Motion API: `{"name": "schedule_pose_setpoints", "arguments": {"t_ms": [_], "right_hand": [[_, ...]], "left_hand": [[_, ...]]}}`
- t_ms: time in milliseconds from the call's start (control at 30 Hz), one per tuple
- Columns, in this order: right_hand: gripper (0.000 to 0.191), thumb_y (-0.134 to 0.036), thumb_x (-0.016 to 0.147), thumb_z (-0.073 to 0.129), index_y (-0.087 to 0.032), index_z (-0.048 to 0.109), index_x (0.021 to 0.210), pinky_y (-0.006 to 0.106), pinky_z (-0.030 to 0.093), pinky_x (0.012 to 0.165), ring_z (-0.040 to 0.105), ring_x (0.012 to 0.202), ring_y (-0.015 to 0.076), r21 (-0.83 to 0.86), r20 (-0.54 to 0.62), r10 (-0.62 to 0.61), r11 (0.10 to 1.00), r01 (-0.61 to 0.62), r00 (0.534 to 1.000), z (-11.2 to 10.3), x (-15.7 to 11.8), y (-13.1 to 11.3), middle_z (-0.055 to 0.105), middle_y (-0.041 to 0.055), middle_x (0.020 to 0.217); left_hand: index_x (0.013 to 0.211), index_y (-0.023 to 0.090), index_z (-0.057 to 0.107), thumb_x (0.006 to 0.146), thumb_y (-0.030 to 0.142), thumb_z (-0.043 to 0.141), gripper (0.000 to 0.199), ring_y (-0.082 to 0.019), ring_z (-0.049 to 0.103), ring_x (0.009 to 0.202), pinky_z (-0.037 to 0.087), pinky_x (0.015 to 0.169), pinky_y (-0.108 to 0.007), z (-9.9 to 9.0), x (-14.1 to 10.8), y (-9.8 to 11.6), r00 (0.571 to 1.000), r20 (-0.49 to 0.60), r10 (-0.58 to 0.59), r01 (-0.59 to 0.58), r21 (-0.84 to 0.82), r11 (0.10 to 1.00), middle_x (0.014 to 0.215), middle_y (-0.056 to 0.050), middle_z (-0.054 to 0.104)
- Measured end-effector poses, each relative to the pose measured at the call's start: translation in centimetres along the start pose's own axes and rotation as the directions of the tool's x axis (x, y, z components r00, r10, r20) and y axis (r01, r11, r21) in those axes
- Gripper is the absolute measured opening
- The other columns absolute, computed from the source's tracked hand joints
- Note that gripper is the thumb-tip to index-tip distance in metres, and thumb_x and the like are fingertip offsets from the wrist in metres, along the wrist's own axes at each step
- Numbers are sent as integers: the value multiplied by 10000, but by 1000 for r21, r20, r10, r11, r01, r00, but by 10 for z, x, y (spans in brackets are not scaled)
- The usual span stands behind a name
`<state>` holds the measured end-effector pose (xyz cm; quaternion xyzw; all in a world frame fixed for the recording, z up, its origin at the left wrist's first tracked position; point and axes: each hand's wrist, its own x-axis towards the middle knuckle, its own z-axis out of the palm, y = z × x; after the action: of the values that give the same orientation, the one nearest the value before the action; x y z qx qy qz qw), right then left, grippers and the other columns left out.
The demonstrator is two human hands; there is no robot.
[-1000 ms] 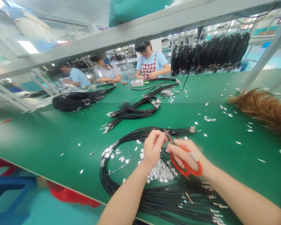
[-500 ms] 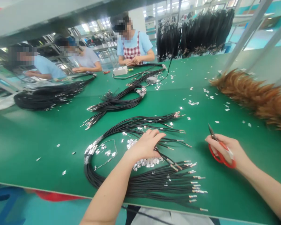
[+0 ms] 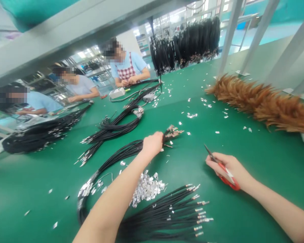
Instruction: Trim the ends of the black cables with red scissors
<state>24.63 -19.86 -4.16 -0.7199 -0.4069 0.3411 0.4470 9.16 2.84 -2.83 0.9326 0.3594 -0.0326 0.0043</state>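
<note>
Since the earlier frame, my left hand [image 3: 153, 144] has moved from above the foil scraps to the far end of the cable bundle [image 3: 124, 150], and the cable ends that fanned out there are now gathered together. This hand is closed around the black cables, their copper-coloured tips jutting out beyond the fist. From it I follow the bundle leftward across the green table [image 3: 190, 168] to a silvery wrapped section [image 3: 85, 189], where it curves toward the near edge. My left forearm hides part of the curve, so I cannot tell for certain how it joins the near fan of cables [image 3: 164, 212], whose ends carry silvery sleeves.

The pile of foil scraps [image 3: 147, 189] lies between the two runs. To the right, well apart from the cables, my right hand [image 3: 236, 168] holds red-handled scissors [image 3: 228, 174], blades pointing up and away, just above the table.

Farther out I note a second looped bundle [image 3: 121, 130], a larger dark bundle [image 3: 43, 135] at far left, and a brown feathery duster [image 3: 263, 104] at right. Beyond, a person in a checked apron [image 3: 126, 70] works near a white box [image 3: 117, 92]; black cables hang [image 3: 187, 47] behind the table.
</note>
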Motion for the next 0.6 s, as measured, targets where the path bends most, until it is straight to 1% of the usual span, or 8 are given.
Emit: {"name": "schedule_pose_setpoints", "arguments": {"t_ms": [67,133,300,367,467,533,567,600], "right_hand": [[235,-386,738,527,-188,553,614,215,337,410,416,393,89,5,15,-34,999,34,999,1,1,3,454,-41,441],[218,-374,736,530,-194,559,616,219,333,417,408,397,90,14,37,-72,997,72,997,2,2,7,455,-43,446],[219,-371,761,517,-197,547,631,222,338,434,405,407,91,23,47,-57,998,56,997,4,5,15,436,-45,445],[233,-401,762,519,-196,537,653,220,341,422,415,408,96,56,-3,-19,998,19,1000,4,6,16,445,-41,450],[270,-462,734,547,-197,540,783,225,394,445,491,463,122,149,-124,7,989,11,992,6,8,18,529,-17,517],[355,-501,700,574,-193,531,872,243,443,500,550,529,149,200,-190,6,979,33,982,6,10,20,589,11,590],[389,-513,689,580,-190,526,898,252,460,529,571,560,161,212,-207,2,976,43,978,7,11,21,611,25,624],[404,-519,685,582,-188,524,910,259,469,552,585,584,169,213,-213,-2,976,49,977,7,12,23,627,37,651]], "left_hand": [[1036,180,486,846,226,329,250,-279,576,886,405,720,-386,-1,19,-3,976,-129,-173,174,-6,985,1032,-140,536],[1042,175,478,839,242,360,244,-280,575,898,407,720,-380,0,34,-4,945,-169,-281,276,-54,960,1061,-146,528],[900,181,538,798,510,405,369,-245,590,801,420,662,-333,6,51,-12,944,-117,-309,292,-146,945,853,-102,597],[964,184,518,711,580,490,470,-216,579,748,421,644,-310,2,47,-19,961,-91,-260,223,-298,928,815,-74,595],[1129,177,433,662,476,600,579,-163,552,732,437,652,-294,-10,16,-29,981,-151,-125,13,-588,809,1015,-95,539],[1131,182,424,717,370,562,475,-151,540,792,447,672,-281,-18,-30,-34,972,-223,-76,-99,-680,726,1061,-93,509],[1084,187,451,749,321,523,368,-140,542,785,450,665,-268,-21,-59,-35,975,-220,-17,-148,-710,688,1018,-74,528],[1014,192,491,767,283,496,263,-126,547,745,452,641,-251,-22,-92,-36,982,-159,106,-188,-724,663,949,-50,556]]}}
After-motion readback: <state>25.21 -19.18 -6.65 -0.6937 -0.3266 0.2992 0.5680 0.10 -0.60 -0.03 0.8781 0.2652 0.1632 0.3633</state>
